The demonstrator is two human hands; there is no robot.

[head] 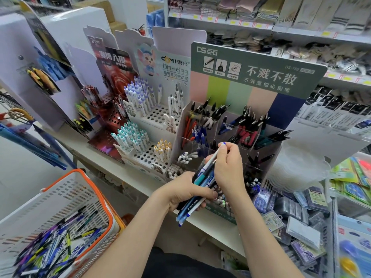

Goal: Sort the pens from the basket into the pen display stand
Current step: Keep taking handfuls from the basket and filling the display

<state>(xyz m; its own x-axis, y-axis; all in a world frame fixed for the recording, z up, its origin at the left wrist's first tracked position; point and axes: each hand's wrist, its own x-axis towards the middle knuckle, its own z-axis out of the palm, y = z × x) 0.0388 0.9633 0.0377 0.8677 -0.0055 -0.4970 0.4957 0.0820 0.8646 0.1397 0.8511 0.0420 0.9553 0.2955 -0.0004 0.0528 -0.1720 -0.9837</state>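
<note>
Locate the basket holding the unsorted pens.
In the head view the basket sits at lower left, left of the left hand and below the shelf bearing the pen display stand.

The basket (pixel 66 197) is white plastic lattice with a smooth orange plastic rim; the loose pens (pixel 56 243) in it have glossy plastic barrels. The pen display stand (pixel 259 77) has a matt printed card backboard and clear, shiny plastic compartments. The bundle of pens (pixel 202 185) in the left hand (pixel 184 194) and the white pen (pixel 210 160) in the right hand (pixel 228 167) look smooth and glossy. Folded cloth (pixel 251 9) fills the shelves (pixel 220 22) behind.
</note>
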